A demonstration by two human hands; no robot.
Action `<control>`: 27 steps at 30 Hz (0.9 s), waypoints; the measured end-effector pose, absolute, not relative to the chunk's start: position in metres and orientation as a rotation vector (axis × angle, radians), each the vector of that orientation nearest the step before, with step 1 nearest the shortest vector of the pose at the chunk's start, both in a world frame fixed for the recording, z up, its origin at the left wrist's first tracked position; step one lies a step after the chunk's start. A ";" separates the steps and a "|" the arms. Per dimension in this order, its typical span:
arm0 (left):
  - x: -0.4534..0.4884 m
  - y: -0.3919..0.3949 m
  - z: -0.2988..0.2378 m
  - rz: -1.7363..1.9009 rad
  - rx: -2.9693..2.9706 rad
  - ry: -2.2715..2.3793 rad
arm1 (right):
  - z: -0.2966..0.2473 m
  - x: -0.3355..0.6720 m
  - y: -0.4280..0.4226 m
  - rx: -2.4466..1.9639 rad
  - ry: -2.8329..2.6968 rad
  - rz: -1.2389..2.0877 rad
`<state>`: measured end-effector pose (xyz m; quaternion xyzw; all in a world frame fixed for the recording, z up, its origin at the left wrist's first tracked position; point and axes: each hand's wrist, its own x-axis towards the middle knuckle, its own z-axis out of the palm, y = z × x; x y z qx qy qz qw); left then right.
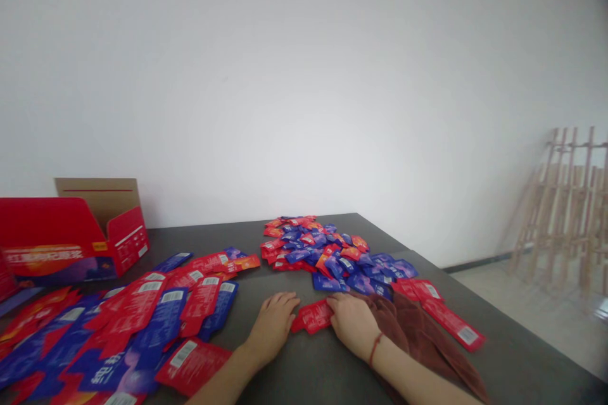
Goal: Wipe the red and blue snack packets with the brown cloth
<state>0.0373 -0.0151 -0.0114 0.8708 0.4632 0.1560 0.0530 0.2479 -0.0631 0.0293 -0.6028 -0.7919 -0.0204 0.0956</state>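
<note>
A red sachet [313, 317] with white print lies on the dark table between my hands, folded or overlapping another one. My right hand [352, 324], with a thin red cord at the wrist, has its fingers closed over the sachet's right end. Beside the left end, my left hand [275, 324] lies low over the table with its fingers stretched out; its thumb is near or touching the sachet. Under and beside my right forearm spreads a brown cloth [418, 342].
A loose pile of small red and blue sachets [327, 253] lies ahead. At the left spread larger red and blue sachets [152, 316], before an open red carton [52, 234]. Red sachets [453, 323] lie right of the cloth. Wooden racks [565, 202] stand beyond the table [513, 348].
</note>
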 end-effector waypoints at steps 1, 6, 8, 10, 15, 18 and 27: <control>0.038 -0.015 -0.011 0.468 2.644 1.413 | 0.027 0.249 -0.066 -1.791 -2.347 -0.070; 0.038 -0.015 -0.014 0.496 2.658 1.410 | 0.018 0.227 -0.081 -1.607 -2.435 -0.084; 0.038 -0.014 -0.016 0.513 2.669 1.401 | 0.018 0.213 -0.081 -1.536 -2.484 -0.070; 0.037 -0.013 -0.017 0.522 2.681 1.391 | 0.019 0.202 -0.077 -1.505 -2.520 -0.062; 0.036 -0.012 -0.017 0.504 2.678 1.399 | 0.023 0.207 -0.063 -1.500 -2.474 -0.006; 0.036 -0.013 -0.016 0.498 2.680 1.392 | 0.021 0.225 -0.063 -1.645 -2.347 -0.016; 0.039 -0.012 -0.018 0.489 2.662 1.420 | 0.014 0.228 -0.103 -1.477 -2.503 0.047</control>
